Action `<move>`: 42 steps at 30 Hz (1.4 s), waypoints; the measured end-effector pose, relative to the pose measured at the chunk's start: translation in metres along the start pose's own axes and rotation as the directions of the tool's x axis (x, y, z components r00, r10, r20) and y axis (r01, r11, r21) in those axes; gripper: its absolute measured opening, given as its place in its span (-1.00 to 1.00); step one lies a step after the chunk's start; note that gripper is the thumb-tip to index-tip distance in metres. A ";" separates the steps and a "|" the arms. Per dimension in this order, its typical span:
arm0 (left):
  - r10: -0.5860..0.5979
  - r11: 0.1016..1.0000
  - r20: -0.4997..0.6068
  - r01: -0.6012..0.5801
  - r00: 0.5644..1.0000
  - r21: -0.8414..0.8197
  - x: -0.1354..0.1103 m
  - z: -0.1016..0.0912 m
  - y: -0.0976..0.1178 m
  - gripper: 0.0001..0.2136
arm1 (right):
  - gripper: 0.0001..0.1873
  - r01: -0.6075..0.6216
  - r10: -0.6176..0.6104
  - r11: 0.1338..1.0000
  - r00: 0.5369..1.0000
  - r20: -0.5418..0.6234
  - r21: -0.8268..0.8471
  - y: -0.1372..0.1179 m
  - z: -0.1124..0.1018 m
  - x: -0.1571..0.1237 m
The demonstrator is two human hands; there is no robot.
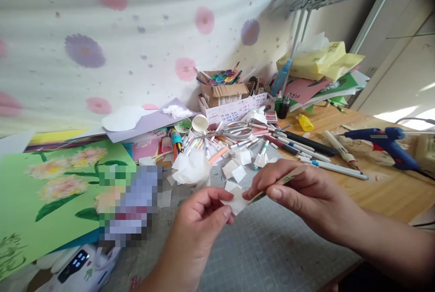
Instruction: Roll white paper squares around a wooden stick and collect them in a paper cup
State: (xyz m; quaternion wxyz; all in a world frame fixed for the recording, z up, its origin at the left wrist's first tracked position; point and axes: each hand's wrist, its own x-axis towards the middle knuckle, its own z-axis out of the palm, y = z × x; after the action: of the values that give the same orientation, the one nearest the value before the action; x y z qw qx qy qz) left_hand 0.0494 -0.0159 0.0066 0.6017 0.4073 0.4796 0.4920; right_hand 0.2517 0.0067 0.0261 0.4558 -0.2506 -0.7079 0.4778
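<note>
My left hand (204,221) pinches a small white square of thin paper (239,203) between thumb and fingers, above the grey cutting mat (268,251). From the right, my right hand (309,199) is closed on a narrow, flat beige strip with green print (289,177); its exact kind I cannot make out. The strip's lower end reaches the right edge of the paper square, and my right fingertips are close to that edge too. Loose white paper squares (234,170) and a crumpled pile of white tissue (192,166) lie just beyond my hands.
Many markers and pens (306,149), with scissors (238,132), clutter the back of the table. A blue glue gun (377,140) lies at right. On the left are a green flower picture (74,210) and a white device with a display (76,265). A cardboard box (226,94) stands behind.
</note>
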 end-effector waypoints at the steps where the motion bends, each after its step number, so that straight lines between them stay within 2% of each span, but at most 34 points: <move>1: -0.006 1.000 0.004 0.006 1.000 -0.012 0.000 0.000 -0.001 -0.92 | -0.94 -0.001 0.001 1.000 1.000 0.006 0.013 0.001 -0.001 0.000; 6: -0.030 0.997 0.048 0.033 0.998 -0.063 0.001 0.000 -0.001 -0.89 | -0.92 0.003 -0.002 1.000 0.999 0.032 -0.028 0.003 -0.002 0.004; 12: -0.004 0.999 0.056 0.007 0.998 -0.048 0.000 -0.001 -0.001 -0.90 | -0.95 -0.014 0.014 0.999 1.000 0.018 0.036 0.006 0.004 0.007; 18: 0.065 0.994 0.075 -0.071 0.995 0.088 -0.001 0.000 -0.001 -0.89 | -0.94 -0.050 0.049 0.992 0.999 0.014 0.116 0.009 0.013 0.008; 23: 0.063 0.953 0.092 -0.087 0.994 0.291 0.002 -0.003 0.002 -0.90 | -0.90 -0.126 0.123 0.976 0.992 0.025 0.175 0.014 0.014 0.008; 25: 0.076 0.870 0.107 -0.118 0.991 0.479 0.005 -0.006 0.002 -0.92 | -0.87 -0.151 0.149 0.978 0.989 0.023 0.144 0.018 0.011 0.010; 26: 0.095 0.788 0.122 -0.149 0.988 0.597 0.008 -0.007 0.002 -0.92 | -0.85 -0.159 0.159 0.980 0.987 0.013 0.119 0.021 0.010 0.011; 28: 0.146 0.559 0.193 -0.242 0.970 0.793 0.014 -0.010 -0.001 -0.89 | -0.82 -0.174 0.175 0.982 0.984 -0.012 0.076 0.025 0.006 0.013; 30: 0.151 0.356 0.275 -0.312 0.949 0.881 0.019 -0.012 -0.005 -0.83 | -0.81 -0.193 0.194 0.979 0.981 -0.014 0.061 0.029 0.004 0.014; 32: 0.117 0.249 0.313 -0.333 0.943 0.910 0.022 -0.014 -0.010 -0.75 | -0.83 -0.196 0.196 0.980 0.981 0.004 0.028 0.030 0.003 0.014; 34: 0.076 0.204 0.316 -0.325 0.946 0.924 0.023 -0.015 -0.013 -0.74 | -0.86 -0.172 0.173 0.985 0.985 0.028 -0.027 0.029 0.003 0.013; 36: 0.051 0.189 0.314 -0.318 0.948 0.929 0.023 -0.015 -0.014 -0.81 | -0.89 -0.138 0.142 0.987 0.988 0.051 -0.077 0.028 0.003 0.012; 38: 0.040 0.188 0.321 -0.323 0.946 0.928 0.022 -0.015 -0.015 -0.92 | -0.90 -0.120 0.127 0.987 0.990 0.065 -0.108 0.027 0.002 0.011; 42: 0.059 0.205 0.346 -0.351 0.936 0.914 0.022 -0.013 -0.014 -0.88 | -0.88 -0.102 0.112 0.985 0.992 0.065 -0.139 0.027 0.001 0.011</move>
State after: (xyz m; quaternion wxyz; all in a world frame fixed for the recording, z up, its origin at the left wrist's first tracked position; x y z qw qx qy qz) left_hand 0.0409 0.0029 -0.0137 0.2017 0.8056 0.5454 0.1138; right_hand 0.2437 0.0260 0.0056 0.3853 -0.3011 -0.7404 0.4612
